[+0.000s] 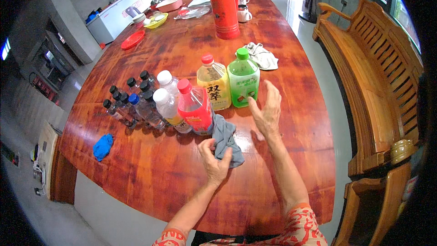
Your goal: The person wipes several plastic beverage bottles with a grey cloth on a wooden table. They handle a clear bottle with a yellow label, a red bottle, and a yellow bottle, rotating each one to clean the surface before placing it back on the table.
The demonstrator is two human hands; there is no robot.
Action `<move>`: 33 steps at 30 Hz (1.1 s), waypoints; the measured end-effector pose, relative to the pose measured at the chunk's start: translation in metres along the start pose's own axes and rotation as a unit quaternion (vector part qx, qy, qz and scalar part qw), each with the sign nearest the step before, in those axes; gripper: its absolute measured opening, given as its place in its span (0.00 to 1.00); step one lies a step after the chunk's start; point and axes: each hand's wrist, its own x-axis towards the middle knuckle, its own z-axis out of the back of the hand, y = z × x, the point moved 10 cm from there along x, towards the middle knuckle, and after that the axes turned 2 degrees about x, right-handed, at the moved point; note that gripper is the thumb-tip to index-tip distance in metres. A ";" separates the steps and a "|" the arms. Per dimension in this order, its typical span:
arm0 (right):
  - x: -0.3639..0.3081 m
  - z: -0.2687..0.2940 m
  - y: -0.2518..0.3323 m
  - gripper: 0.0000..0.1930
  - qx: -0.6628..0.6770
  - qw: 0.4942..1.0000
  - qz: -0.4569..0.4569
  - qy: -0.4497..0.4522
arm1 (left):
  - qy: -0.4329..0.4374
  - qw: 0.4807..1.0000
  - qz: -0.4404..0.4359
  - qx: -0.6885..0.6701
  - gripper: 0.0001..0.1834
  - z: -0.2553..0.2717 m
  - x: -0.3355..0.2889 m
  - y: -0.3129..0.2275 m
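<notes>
My left hand (pixel 215 163) has its fingers curled on a crumpled grey cloth (pixel 224 140) lying on the table. My right hand (pixel 268 116) is open beside a green-capped bottle with a green label (pixel 243 79); its thumb reaches the bottle's lower right side, and I cannot tell whether they touch. Left of that bottle stands a yellow-labelled bottle with a red cap (pixel 214 84). Just behind the grey cloth is a red-labelled bottle with a pink-red cap (pixel 195 109). Two white-capped bottles (pixel 172 111) stand to its left, then several smaller dark-capped bottles (pixel 124 105) and a blue-capped one (pixel 144 113).
On the wooden table (pixel 150 173) lie a blue cloth (pixel 103 147) at left and a whitish cloth (pixel 261 57) behind the green bottle. Farther back are a red thermos (pixel 224 11), mugs (pixel 244 15), a red plate (pixel 133 40) and bowls. A wooden bench (pixel 371 79) lines the right.
</notes>
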 end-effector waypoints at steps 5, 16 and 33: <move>0.044 -0.036 -0.024 0.52 0.066 0.994 -0.036 0.085 | 0.019 0.991 -0.049 0.125 0.31 -0.011 0.003 -0.010; 0.049 -0.080 -0.057 0.49 0.361 0.903 -0.103 0.209 | 0.055 0.991 -0.051 0.114 0.30 -0.016 0.009 -0.011; 0.033 0.021 0.014 0.47 -0.101 0.986 0.103 -0.089 | 0.162 0.984 -0.067 0.030 0.28 -0.032 0.005 -0.015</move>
